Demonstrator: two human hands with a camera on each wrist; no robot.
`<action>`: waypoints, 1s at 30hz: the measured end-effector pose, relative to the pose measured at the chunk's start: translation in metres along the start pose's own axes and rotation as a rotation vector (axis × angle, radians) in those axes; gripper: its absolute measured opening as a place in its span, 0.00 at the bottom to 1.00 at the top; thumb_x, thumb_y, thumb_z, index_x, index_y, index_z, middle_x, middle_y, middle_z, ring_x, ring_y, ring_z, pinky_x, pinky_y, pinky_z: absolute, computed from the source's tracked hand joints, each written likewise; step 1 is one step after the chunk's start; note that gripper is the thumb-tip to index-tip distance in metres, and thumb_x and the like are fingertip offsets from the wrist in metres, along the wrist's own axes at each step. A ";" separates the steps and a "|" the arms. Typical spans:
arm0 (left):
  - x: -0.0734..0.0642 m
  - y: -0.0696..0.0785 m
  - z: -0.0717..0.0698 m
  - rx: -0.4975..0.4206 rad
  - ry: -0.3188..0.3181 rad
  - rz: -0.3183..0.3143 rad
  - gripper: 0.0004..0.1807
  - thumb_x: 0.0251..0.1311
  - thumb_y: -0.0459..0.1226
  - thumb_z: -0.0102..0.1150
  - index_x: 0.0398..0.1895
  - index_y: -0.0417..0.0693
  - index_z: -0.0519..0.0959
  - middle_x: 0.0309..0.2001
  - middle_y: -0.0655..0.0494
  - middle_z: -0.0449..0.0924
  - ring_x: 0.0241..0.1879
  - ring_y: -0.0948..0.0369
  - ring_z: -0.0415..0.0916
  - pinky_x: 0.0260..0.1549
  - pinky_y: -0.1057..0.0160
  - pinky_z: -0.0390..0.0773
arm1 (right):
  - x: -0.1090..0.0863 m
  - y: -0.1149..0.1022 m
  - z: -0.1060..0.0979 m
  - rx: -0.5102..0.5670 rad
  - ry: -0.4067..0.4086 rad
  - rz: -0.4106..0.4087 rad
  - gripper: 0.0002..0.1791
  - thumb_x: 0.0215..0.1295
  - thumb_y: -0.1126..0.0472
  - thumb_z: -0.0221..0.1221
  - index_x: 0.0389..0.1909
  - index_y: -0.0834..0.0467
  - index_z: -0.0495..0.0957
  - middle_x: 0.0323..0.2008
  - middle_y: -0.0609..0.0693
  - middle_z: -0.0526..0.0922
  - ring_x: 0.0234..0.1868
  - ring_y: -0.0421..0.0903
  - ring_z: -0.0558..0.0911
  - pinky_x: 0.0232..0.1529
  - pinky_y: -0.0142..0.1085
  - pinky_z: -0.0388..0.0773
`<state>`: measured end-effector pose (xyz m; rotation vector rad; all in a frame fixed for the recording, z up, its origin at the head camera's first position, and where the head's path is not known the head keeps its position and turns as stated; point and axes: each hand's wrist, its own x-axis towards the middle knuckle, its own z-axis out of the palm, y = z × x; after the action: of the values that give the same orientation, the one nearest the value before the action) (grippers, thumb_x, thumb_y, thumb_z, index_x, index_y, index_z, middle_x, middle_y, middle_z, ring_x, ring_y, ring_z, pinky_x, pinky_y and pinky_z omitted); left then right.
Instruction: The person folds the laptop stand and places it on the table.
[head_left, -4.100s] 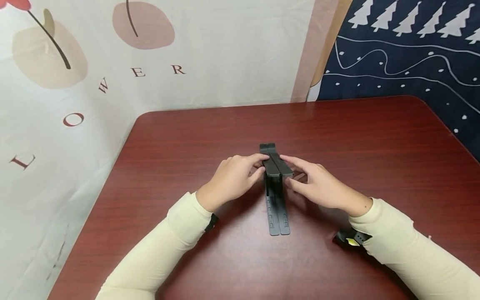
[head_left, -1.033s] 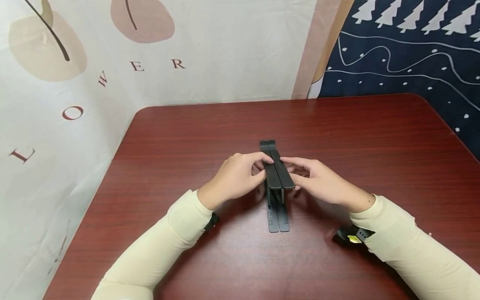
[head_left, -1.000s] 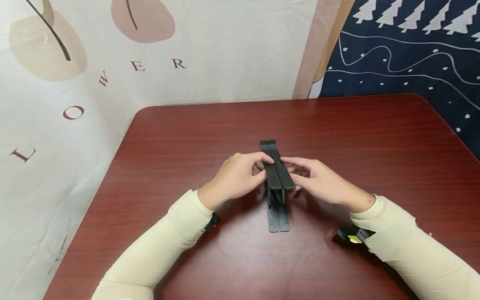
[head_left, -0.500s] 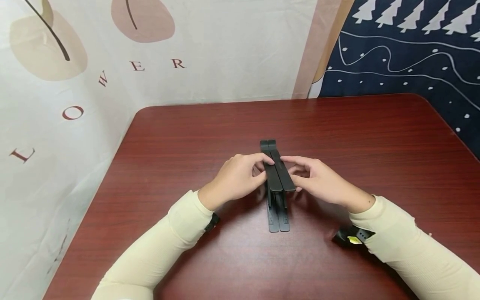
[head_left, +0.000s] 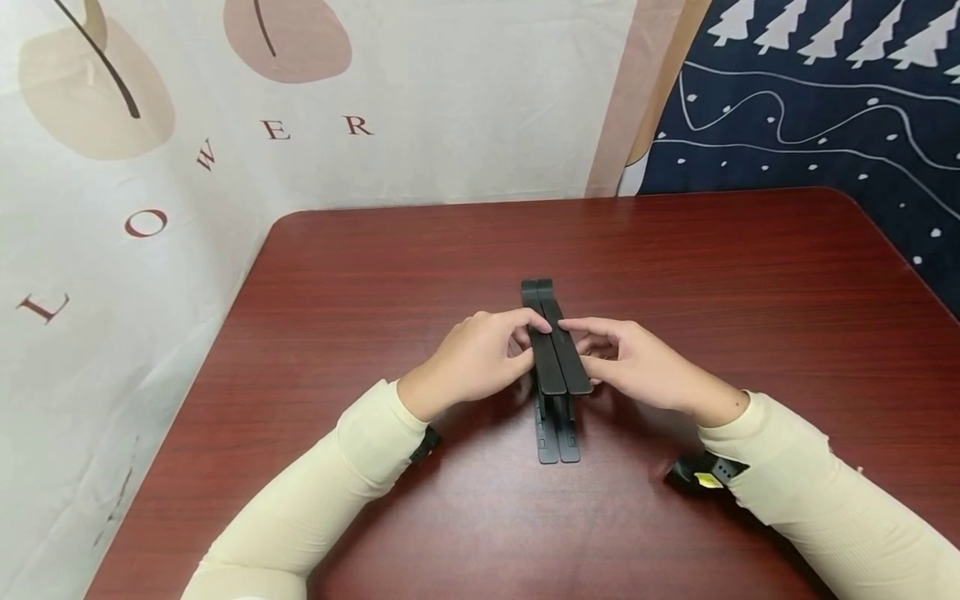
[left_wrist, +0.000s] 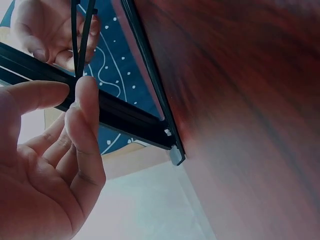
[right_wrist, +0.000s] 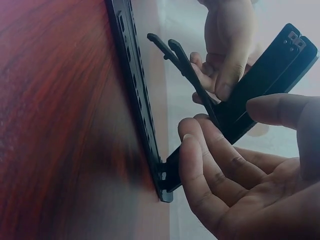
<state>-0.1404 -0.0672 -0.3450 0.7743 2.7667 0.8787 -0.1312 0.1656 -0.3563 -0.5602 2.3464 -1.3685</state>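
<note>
A black folding laptop stand [head_left: 561, 367] stands partly unfolded on the table, its two long halves side by side. Its upper bars slope over the slotted base bars [head_left: 550, 442], hinged together at the far end. My left hand [head_left: 476, 358] grips the left upper bar, index finger on top and thumb along the edge. On the other side my right hand [head_left: 645, 367] holds the right bar between its index finger and the other digits. In the right wrist view two thin support legs [right_wrist: 187, 70] hang between the upper bars and the slotted base [right_wrist: 134, 85].
The reddish-brown wooden table [head_left: 375, 275] extends around the stand. Behind it hang a pale printed cloth [head_left: 465, 100] with letters and a dark blue cloth [head_left: 810, 125] with white trees. Black wrist straps with devices [head_left: 697, 472] sit under both cuffs, close over the table.
The near ends of the stand's upper bars have swung toward me and lower, over the base. Both hands keep their hold on the bars with slight shifts.
</note>
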 end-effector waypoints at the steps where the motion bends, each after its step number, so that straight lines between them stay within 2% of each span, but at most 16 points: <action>1: 0.000 0.000 0.000 -0.003 -0.005 0.000 0.17 0.61 0.35 0.56 0.52 0.58 0.80 0.31 0.69 0.85 0.19 0.70 0.73 0.26 0.66 0.72 | 0.000 0.000 0.000 -0.004 -0.001 -0.003 0.29 0.66 0.67 0.55 0.69 0.61 0.68 0.45 0.57 0.87 0.43 0.46 0.84 0.39 0.33 0.81; 11: 0.000 0.001 0.000 0.012 -0.043 0.008 0.17 0.62 0.35 0.58 0.53 0.58 0.79 0.30 0.69 0.84 0.20 0.71 0.75 0.27 0.67 0.74 | 0.000 0.003 0.000 -0.040 -0.037 -0.051 0.29 0.67 0.67 0.57 0.69 0.62 0.68 0.45 0.54 0.87 0.48 0.47 0.85 0.45 0.31 0.79; 19: 0.000 0.000 0.000 0.025 -0.089 0.006 0.18 0.62 0.35 0.60 0.54 0.59 0.79 0.33 0.67 0.85 0.24 0.74 0.77 0.29 0.67 0.76 | 0.000 0.004 0.000 -0.040 -0.066 -0.036 0.31 0.66 0.66 0.60 0.71 0.62 0.67 0.43 0.54 0.87 0.45 0.45 0.85 0.42 0.30 0.79; 30: -0.001 0.001 0.000 0.026 -0.102 0.007 0.18 0.62 0.35 0.60 0.55 0.59 0.78 0.34 0.66 0.85 0.26 0.73 0.78 0.30 0.67 0.77 | 0.000 0.005 0.001 -0.039 -0.077 -0.049 0.32 0.66 0.66 0.60 0.71 0.63 0.66 0.43 0.55 0.87 0.41 0.41 0.85 0.39 0.30 0.80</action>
<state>-0.1393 -0.0671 -0.3445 0.8103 2.6926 0.7834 -0.1313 0.1674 -0.3609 -0.6739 2.3162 -1.3004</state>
